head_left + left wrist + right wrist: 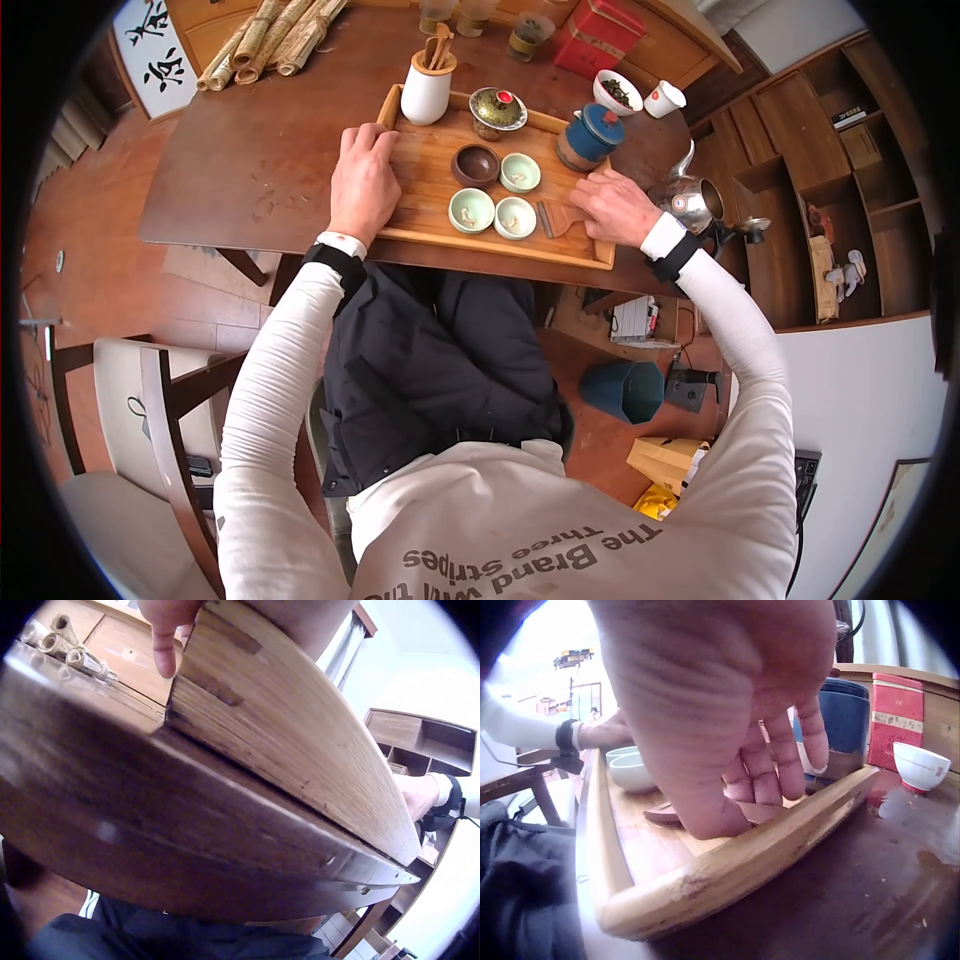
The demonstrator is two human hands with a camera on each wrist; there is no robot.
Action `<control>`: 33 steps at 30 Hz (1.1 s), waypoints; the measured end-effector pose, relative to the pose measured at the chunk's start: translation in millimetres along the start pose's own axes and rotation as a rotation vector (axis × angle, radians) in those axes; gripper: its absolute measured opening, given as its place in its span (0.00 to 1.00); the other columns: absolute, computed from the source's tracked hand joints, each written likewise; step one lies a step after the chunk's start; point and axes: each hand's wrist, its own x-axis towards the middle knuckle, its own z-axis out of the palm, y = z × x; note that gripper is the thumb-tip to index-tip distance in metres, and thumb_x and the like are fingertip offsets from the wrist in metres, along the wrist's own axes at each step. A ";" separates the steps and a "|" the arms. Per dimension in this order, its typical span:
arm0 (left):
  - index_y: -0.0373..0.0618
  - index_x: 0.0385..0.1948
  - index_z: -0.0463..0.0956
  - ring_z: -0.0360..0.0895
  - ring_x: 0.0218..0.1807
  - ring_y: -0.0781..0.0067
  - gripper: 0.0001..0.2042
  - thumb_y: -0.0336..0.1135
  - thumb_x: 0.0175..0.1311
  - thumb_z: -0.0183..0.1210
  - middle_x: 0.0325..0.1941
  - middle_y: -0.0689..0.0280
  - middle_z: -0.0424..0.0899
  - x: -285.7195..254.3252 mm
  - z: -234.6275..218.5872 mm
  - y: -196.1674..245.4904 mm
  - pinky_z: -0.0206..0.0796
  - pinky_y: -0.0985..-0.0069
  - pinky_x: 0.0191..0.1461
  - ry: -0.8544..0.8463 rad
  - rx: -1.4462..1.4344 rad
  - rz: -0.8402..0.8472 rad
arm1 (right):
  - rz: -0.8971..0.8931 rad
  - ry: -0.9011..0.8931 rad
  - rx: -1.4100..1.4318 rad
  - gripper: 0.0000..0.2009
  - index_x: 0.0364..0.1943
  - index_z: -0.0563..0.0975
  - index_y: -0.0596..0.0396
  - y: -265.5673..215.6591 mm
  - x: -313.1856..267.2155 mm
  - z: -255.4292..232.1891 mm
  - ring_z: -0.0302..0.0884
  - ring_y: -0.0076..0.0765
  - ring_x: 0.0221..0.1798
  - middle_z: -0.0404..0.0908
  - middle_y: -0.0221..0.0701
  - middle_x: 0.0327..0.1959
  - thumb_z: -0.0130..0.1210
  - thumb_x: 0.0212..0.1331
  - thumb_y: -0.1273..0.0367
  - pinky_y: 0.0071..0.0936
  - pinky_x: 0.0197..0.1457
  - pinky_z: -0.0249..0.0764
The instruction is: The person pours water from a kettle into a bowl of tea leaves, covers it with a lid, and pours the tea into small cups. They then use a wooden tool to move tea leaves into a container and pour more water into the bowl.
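Note:
A wooden tray [430, 190] lies near the table's front edge. At its left end my left hand [364, 180] grips the rim; in the left wrist view one finger hangs down past the corner. My right hand [612, 207] reaches over the right rim and pinches the handle of a flat tea brush [560, 217] between thumb and fingers, low over the tray. Beside the brush stand three pale green cups [515, 217] and a dark brown cup [475, 166]. Behind them are a lidded bowl [497, 110], a blue canister [590, 136] and a white tool holder [427, 92].
A metal kettle [690, 203] stands right of the tray. Back right are a white bowl of leaves [617, 92], a white cup [665, 98] and a red box [600, 35]. Rolled bamboo scrolls [270, 40] lie back left. A blue bin [625, 390] stands on the floor.

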 end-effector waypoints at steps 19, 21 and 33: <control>0.38 0.44 0.80 0.74 0.55 0.52 0.15 0.18 0.54 0.56 0.49 0.59 0.79 1.0 -1.0 1.0 0.74 0.63 0.57 -0.011 -0.009 -0.004 | 0.214 0.272 0.134 0.07 0.36 0.83 0.53 18.5 -3.6 -57.3 0.81 0.52 0.41 0.84 0.39 0.35 0.60 0.63 0.65 0.44 0.44 0.77; 0.38 0.44 0.80 0.74 0.55 0.52 0.16 0.18 0.53 0.56 0.49 0.59 0.79 0.7 -1.7 0.7 0.73 0.63 0.58 -0.011 -0.006 -0.009 | 0.222 0.324 0.181 0.08 0.36 0.83 0.54 21.6 12.7 -55.8 0.81 0.52 0.41 0.84 0.40 0.35 0.59 0.64 0.65 0.44 0.45 0.77; 0.39 0.44 0.81 0.73 0.55 0.53 0.15 0.19 0.53 0.56 0.49 0.60 0.79 1.5 -0.5 0.7 0.74 0.64 0.58 -0.028 0.001 -0.015 | 0.439 0.497 0.442 0.17 0.45 0.85 0.53 49.3 71.9 -72.3 0.86 0.44 0.40 0.88 0.38 0.37 0.59 0.64 0.55 0.34 0.46 0.79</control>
